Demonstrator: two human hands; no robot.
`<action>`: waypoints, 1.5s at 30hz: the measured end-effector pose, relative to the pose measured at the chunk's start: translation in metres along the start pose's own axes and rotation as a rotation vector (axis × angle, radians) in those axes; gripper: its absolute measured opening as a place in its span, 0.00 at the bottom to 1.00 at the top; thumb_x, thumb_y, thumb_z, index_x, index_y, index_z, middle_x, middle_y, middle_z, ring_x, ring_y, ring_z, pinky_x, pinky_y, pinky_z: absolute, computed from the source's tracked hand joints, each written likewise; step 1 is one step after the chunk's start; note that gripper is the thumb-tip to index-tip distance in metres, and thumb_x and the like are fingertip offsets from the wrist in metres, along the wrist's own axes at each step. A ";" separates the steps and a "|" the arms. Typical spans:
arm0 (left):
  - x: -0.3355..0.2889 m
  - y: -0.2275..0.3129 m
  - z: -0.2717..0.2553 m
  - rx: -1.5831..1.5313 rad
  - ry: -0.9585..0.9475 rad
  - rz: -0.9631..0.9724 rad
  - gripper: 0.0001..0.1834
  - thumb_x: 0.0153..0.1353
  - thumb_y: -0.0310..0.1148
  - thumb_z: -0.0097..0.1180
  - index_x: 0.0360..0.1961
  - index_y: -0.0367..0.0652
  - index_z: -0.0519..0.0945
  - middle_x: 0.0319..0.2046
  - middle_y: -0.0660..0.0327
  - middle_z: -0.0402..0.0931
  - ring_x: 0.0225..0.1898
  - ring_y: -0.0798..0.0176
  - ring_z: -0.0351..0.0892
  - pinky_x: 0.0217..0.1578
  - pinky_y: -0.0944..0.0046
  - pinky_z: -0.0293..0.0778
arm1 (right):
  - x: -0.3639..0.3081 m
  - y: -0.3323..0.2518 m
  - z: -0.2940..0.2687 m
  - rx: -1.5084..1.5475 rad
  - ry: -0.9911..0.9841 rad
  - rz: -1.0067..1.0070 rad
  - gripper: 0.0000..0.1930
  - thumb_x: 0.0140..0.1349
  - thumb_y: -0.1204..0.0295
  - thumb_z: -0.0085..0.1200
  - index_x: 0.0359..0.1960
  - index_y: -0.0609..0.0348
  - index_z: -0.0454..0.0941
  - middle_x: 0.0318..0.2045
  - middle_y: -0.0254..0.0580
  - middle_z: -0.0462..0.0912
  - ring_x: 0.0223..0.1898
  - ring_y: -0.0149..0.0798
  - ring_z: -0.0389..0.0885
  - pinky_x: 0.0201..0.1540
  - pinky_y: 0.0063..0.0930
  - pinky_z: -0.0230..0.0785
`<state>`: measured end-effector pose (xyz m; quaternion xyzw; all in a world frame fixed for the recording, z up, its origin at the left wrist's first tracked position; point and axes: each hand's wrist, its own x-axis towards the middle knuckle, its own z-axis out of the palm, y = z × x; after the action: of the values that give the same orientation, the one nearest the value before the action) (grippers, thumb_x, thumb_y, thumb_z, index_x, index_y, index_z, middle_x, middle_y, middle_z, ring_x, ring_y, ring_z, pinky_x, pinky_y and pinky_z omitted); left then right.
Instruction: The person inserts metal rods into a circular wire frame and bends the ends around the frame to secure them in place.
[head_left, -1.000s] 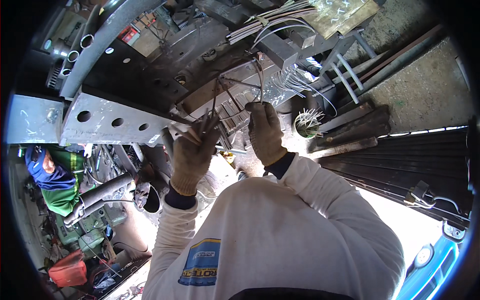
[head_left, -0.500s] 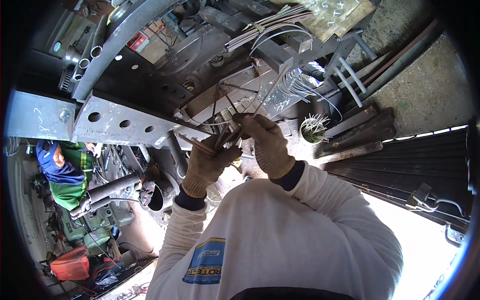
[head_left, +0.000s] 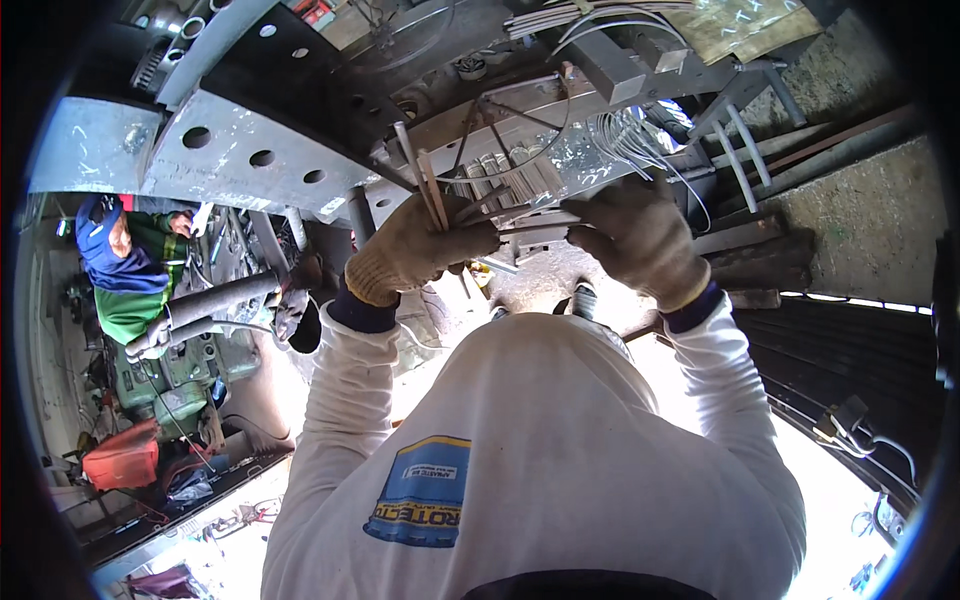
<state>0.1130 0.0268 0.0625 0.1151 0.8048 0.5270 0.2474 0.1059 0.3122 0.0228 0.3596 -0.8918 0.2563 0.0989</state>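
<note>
My left hand (head_left: 410, 250), in a tan knitted work glove, is closed around a few thin brown and grey welding rods (head_left: 432, 195). They stick up past its fingers at different angles. Level with it, my right hand (head_left: 645, 240) wears the same kind of glove. Its thumb and forefinger come together at the end of a thin rod (head_left: 535, 229) that spans the gap between my hands. The fingertips' exact contact is hard to make out. Just beyond my hands lies a stack of short metal bars (head_left: 515, 180), beside a frame of thin bent rod (head_left: 520, 115).
A large steel beam with round holes (head_left: 235, 150) crosses the left side. Coiled wire (head_left: 635, 145) and pipe stubs (head_left: 740, 150) sit at the right. A co-worker in blue and green (head_left: 125, 260) is at far left. More long rods (head_left: 590, 18) lie at the back.
My hands were close together over the rods; now they are apart, my right hand farther right and my left slightly higher. The whole view has shifted, and surroundings at left appear higher.
</note>
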 end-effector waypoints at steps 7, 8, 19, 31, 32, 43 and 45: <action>0.018 0.007 0.016 -0.139 0.361 -0.117 0.14 0.65 0.42 0.61 0.37 0.40 0.82 0.22 0.72 0.73 0.22 0.78 0.67 0.22 0.71 0.62 | -0.025 0.045 0.030 0.634 0.271 0.392 0.13 0.71 0.63 0.51 0.46 0.56 0.84 0.21 0.38 0.80 0.23 0.31 0.78 0.30 0.25 0.72; 0.019 0.005 0.018 -0.134 0.460 -0.104 0.14 0.66 0.43 0.60 0.36 0.40 0.82 0.22 0.72 0.72 0.22 0.78 0.67 0.22 0.71 0.62 | -0.021 0.051 0.029 0.728 0.215 0.601 0.14 0.73 0.64 0.48 0.48 0.56 0.83 0.20 0.35 0.77 0.23 0.26 0.74 0.31 0.23 0.71; 0.047 -0.025 0.088 0.286 0.212 0.023 0.20 0.58 0.44 0.64 0.45 0.41 0.83 0.27 0.59 0.83 0.24 0.67 0.80 0.27 0.64 0.74 | 0.004 0.084 0.041 0.169 0.091 0.225 0.17 0.54 0.79 0.53 0.48 0.54 0.79 0.37 0.45 0.83 0.33 0.44 0.83 0.36 0.35 0.76; 0.040 -0.017 0.089 0.213 0.004 -0.051 0.20 0.57 0.44 0.65 0.46 0.42 0.84 0.39 0.55 0.86 0.39 0.57 0.85 0.42 0.60 0.78 | 0.012 0.076 0.053 0.315 0.112 0.317 0.15 0.59 0.76 0.50 0.48 0.53 0.80 0.29 0.43 0.81 0.29 0.40 0.81 0.33 0.33 0.74; 0.040 -0.018 0.090 0.213 0.006 -0.050 0.20 0.57 0.44 0.65 0.46 0.42 0.84 0.39 0.55 0.86 0.39 0.57 0.85 0.42 0.60 0.78 | 0.013 0.075 0.052 0.353 0.102 0.347 0.15 0.59 0.76 0.50 0.48 0.52 0.80 0.29 0.43 0.81 0.29 0.40 0.81 0.34 0.33 0.74; 0.031 -0.010 0.082 0.327 -0.041 -0.124 0.11 0.63 0.36 0.55 0.29 0.39 0.79 0.23 0.57 0.75 0.27 0.57 0.77 0.28 0.60 0.71 | 0.018 0.065 0.052 0.334 0.210 0.236 0.20 0.52 0.82 0.53 0.49 0.54 0.80 0.32 0.47 0.81 0.31 0.44 0.80 0.36 0.36 0.73; 0.029 -0.023 0.082 0.394 -0.034 0.007 0.11 0.64 0.35 0.54 0.29 0.39 0.79 0.22 0.58 0.75 0.26 0.58 0.76 0.28 0.60 0.71 | 0.019 0.062 0.049 0.414 0.128 0.313 0.22 0.53 0.84 0.51 0.50 0.55 0.79 0.28 0.44 0.78 0.28 0.36 0.78 0.32 0.32 0.71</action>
<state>0.1320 0.0950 0.0076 0.1731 0.8877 0.3581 0.2319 0.0495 0.3129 -0.0360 0.2131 -0.8569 0.4677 0.0385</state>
